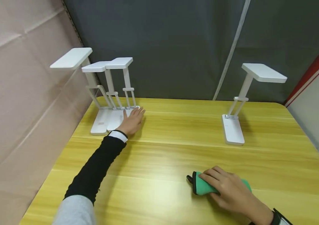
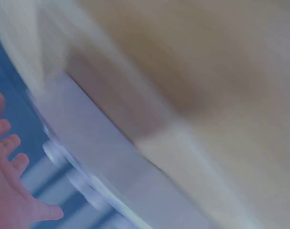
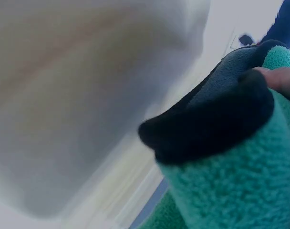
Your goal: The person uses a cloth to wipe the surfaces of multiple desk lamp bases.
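Right hand (image 1: pixel 229 189): my fingers curl round the green cloth (image 1: pixel 202 185), gripping it, nearer me than the lone lamp (image 1: pixel 233 129).
Cloth's place: over the table (image 1: pixel 162 162), in front of the lone lamp and a little left.
Cloth's feel: I'd judge the black-trimmed plush light, soft and floppy, best held by its thick middle.
Left hand (image 1: pixel 132 121): fingers straight, well left of the lone lamp, beside the end base of three white lamps (image 1: pixel 99 123); contact I cannot tell.
Lamps' feel: probably light, smooth, stiff but hinged; I'd hold them low.
Grey curtain (image 1: pixel 162 47): behind the lone lamp.
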{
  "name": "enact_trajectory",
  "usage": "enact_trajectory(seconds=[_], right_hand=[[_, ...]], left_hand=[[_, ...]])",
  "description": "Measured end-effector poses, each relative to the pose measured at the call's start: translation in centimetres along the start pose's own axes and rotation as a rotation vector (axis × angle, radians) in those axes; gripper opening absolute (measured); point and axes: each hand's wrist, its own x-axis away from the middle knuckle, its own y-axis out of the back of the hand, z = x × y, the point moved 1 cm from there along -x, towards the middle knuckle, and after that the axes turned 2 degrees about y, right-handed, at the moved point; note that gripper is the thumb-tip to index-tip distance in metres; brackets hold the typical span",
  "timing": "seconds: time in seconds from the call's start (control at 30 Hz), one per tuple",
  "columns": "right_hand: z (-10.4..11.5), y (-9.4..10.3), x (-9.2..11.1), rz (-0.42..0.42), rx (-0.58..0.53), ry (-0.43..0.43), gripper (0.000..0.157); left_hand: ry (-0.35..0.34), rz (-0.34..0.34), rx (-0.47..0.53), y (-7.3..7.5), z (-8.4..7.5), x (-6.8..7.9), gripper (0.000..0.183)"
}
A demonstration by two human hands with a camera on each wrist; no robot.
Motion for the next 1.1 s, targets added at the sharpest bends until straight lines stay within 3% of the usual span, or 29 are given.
enact_trajectory(seconds=[0.1, 0.2, 0.4, 0.6, 0.83, 1.1], right_hand=[[-0.2, 0.2, -0.4, 0.006, 0.015, -0.010, 0.066], [-0.3, 0.1, -0.8, 0.006, 0.035, -0.014, 0.064], [0.0, -0.2, -1.7, 0.006, 0.038, 0.001, 0.059], [0.1, -0.3, -2.9, 0.026, 0.022, 0.016, 0.060], [0.6, -0.5, -4.1, 0.042, 0.020, 0.012, 0.061], [1.3, -1.2, -4.6, 0.033, 0.022, -0.005, 0.059]], left_hand=[[0.056, 0.006, 0.048, 0.2, 2.6, 1.6, 0.051], [0.091, 0.057, 0.072, 0.2, 3.8, 2.1, 0.054], [0.139, 0.197, 0.042, 0.4, 4.5, 2.0, 0.058], [0.143, 0.169, 0.067, 0.7, 5.0, 2.7, 0.059], [0.077, 0.093, 0.066, 0.9, 3.1, 4.2, 0.057], [-0.053, 0.010, -0.062, 0.0, -0.6, 5.4, 0.057]])
